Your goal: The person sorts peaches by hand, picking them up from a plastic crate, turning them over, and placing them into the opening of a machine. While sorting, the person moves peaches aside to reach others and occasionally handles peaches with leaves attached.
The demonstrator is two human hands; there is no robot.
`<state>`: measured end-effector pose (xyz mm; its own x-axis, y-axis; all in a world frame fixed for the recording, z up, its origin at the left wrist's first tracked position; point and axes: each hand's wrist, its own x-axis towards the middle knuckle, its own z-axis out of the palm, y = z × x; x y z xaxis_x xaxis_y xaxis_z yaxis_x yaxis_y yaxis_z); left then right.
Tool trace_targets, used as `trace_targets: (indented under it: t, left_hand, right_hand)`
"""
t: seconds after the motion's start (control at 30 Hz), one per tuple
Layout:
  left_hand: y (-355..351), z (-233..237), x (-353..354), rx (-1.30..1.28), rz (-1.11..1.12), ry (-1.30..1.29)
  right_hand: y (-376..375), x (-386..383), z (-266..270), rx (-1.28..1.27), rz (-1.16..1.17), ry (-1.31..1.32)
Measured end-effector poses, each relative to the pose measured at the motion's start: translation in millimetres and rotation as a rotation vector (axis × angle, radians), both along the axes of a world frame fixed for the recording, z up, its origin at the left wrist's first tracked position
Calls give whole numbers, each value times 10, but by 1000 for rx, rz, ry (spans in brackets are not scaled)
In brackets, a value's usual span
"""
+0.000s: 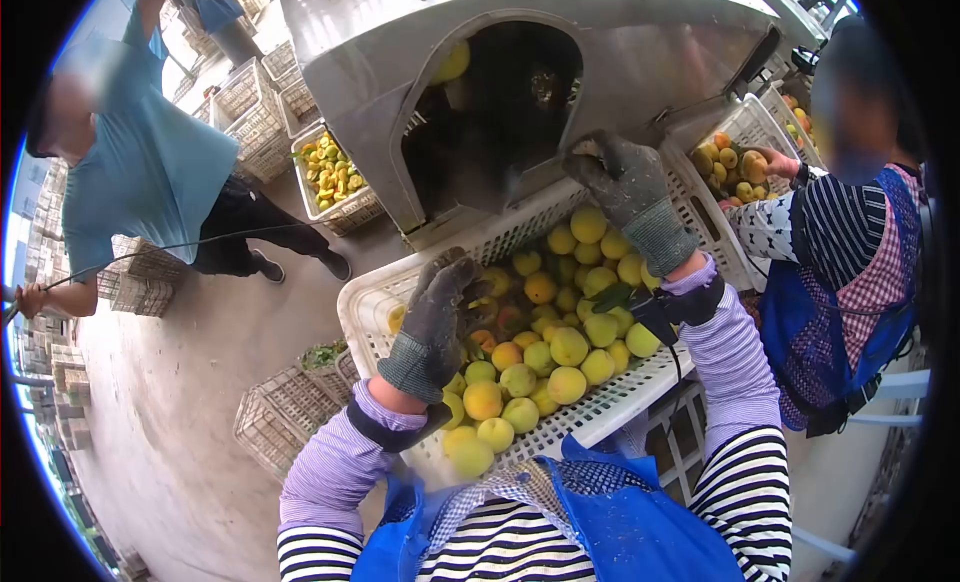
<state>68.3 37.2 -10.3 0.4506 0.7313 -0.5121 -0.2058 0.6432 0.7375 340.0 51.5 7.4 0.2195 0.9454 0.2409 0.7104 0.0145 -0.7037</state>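
Note:
A white perforated crate (362, 327) holds many yellow-green and orange round fruits (569, 347), with a green leaf (612, 297) among them. Over the crate's left part is my left hand (437, 317), in a dark dusty glove, its fingers curled together beside the fruits; what they hold is hidden. My right hand (622, 187), gloved too, is raised above the crate's far right edge, near the metal machine's opening. Its fingers are bent and apart from the thumb, with no fruit visible between them. One yellow fruit (452, 62) shows at the upper left of the dark opening (495, 122).
The metal machine (660, 67) stands beyond the crate. A person in a blue shirt (165, 157) is at left, holding a cable. At right, a co-worker's hand (772, 164) touches fruit in another crate (700, 207). A crate of cut fruit (350, 214) and stacked crates (280, 417) stand on the floor.

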Motion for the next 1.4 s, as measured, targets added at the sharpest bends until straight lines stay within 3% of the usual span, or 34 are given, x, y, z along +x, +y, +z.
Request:
trace_targets:
  t: [0.07, 0.13, 0.23, 0.27, 0.37, 0.47, 0.57, 0.67, 0.77, 0.87, 0.93, 0.97, 1.07, 1.1, 1.13, 1.3, 1.4]
  left_hand:
    - [-1, 111, 169, 31, -105, 110]
    - [54, -265, 512, 82, -231, 273]
    - [199, -1124, 943, 152, -427, 577]
    - [239, -1276, 1023, 173, -494, 686]
    - [141, -1318, 1032, 61, -424, 469]
    - [84, -1064, 891, -170, -300, 295]
    - [205, -827, 715, -443, -258, 108]
    - [84, -556, 536, -210, -197, -363]
    - [-47, -309, 420, 125, -79, -209]
    - [-86, -129, 332, 434, -166, -37]
    - [-229, -23, 306, 634, -157, 87]
    - [-212, 53, 267, 477, -193, -30]
    - [-76, 135, 141, -83, -217, -481]
    - [-70, 125, 88, -29, -244, -422]
    - [-69, 134, 20, 31, -268, -365]
    - [-82, 181, 66, 164, -199, -272]
    - [-54, 173, 135, 523, -239, -181]
  right_hand:
    - [-105, 257, -202, -276, -64, -247]
    - [-111, 443, -490, -582, -87, -427]
    - [-156, 636, -1293, -413, -12, -459]
    - [-140, 588, -1510, -490, -32, -582]
    - [15, 536, -2122, -578, -126, -608]
    - [-105, 450, -1616, -434, -38, -227]
    - [-272, 240, -1308, -233, 164, 492]
    - [-601, -132, -704, -202, 297, 518]
    - [-747, -274, -349, -116, 327, 394]
    - [-838, -445, -384, 102, 288, 112]
    - [-893, -597, -273, 165, 306, 56]
    - [-899, -626, -212, 195, 315, 29]
    - [-830, -490, 28, -10, 437, 516]
    - [-829, -457, 47, -63, 467, 685]
    - [-851, -470, -25, 2, 406, 664]
    - [-988, -598, -83, 198, 237, 237]
    - [-1034, -848, 78, 220, 163, 18]
